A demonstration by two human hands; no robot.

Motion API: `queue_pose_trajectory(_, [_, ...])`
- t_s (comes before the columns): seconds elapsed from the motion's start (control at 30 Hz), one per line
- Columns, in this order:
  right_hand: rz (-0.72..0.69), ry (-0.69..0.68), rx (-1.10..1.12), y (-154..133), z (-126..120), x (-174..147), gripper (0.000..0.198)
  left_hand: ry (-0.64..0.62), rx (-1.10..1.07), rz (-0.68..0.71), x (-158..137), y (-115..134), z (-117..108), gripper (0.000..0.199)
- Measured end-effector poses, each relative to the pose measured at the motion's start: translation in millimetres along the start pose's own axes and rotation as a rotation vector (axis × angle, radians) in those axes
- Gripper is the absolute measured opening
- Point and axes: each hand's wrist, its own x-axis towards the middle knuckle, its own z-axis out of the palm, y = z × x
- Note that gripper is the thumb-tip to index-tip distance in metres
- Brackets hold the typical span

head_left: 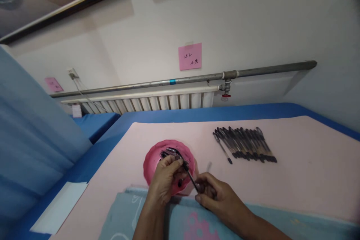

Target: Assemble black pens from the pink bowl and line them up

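A black pen [191,178] slants between my two hands, over the right edge of a pink scalloped plate [150,156]. My left hand [166,174] pinches the pen's upper, black end. Around its lower end close the fingers of my right hand [215,194]. Black pen parts [168,152] lie in the plate, partly hidden behind my left hand. To the right, several black-capped pens [243,143] rest side by side in a slanted row. One pen [223,149] sits a little apart at the row's left end.
A pink sheet [303,172] covers the blue table [213,113]. Along the near edge spreads a light-blue patterned cloth [123,210]. White paper [60,206] lies at the left, by a blue curtain [30,138]. Behind are a radiator [157,102] and a pipe [197,78].
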Motion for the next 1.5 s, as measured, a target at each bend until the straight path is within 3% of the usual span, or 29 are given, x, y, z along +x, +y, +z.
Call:
queue_pose_trajectory(0.13, [-0.014, -0.056, 0.046, 0, 0, 0, 0.008, -0.019, 0.005, 0.0, -1, 0, 0, 0.026])
queue_pose_trajectory(0.33, [0.012, -0.005, -0.011, 0, 1, 0, 0.013, -0.028, 0.012, 0.009, 1, -2, 0, 0.026])
queue_pose_trajectory(0.43, [-0.014, -0.049, 0.013, 3, 1, 0, 0.006, -0.03, 0.011, 0.004, 1, -3, 0, 0.026])
queue_pose_trajectory(0.6, [-0.068, -0.123, 0.095, 1, -3, -2, 0.01, -0.058, -0.011, 0.009, -2, 0, 1, 0.025])
queue_pose_trajectory(0.93, [0.122, -0.207, 0.408, -8, -8, -1, 0.014, -0.144, -0.002, 0.054, -2, 3, -2, 0.025])
queue_pose_trajectory(1.03, [0.118, -0.161, 0.42, -9, -8, -1, 0.013, -0.112, 0.164, 0.102, 1, 0, -3, 0.021])
queue_pose_trajectory(1.2, [0.147, -0.076, 0.454, -7, -8, 2, 0.013, 0.113, 0.854, 0.352, 9, -9, -10, 0.006])
queue_pose_trajectory(1.27, [0.154, -0.075, 0.458, -7, -8, 2, 0.014, 0.146, 1.051, 0.373, 10, -12, -13, 0.005])
queue_pose_trajectory(1.37, [0.177, -0.079, 0.448, -7, -8, 2, 0.017, 0.162, 1.129, 0.339, 8, -15, -17, 0.01])
queue_pose_trajectory(1.5, [0.185, -0.07, 0.418, -7, -8, 2, 0.016, 0.083, 1.015, 0.251, 7, -16, -19, 0.011])
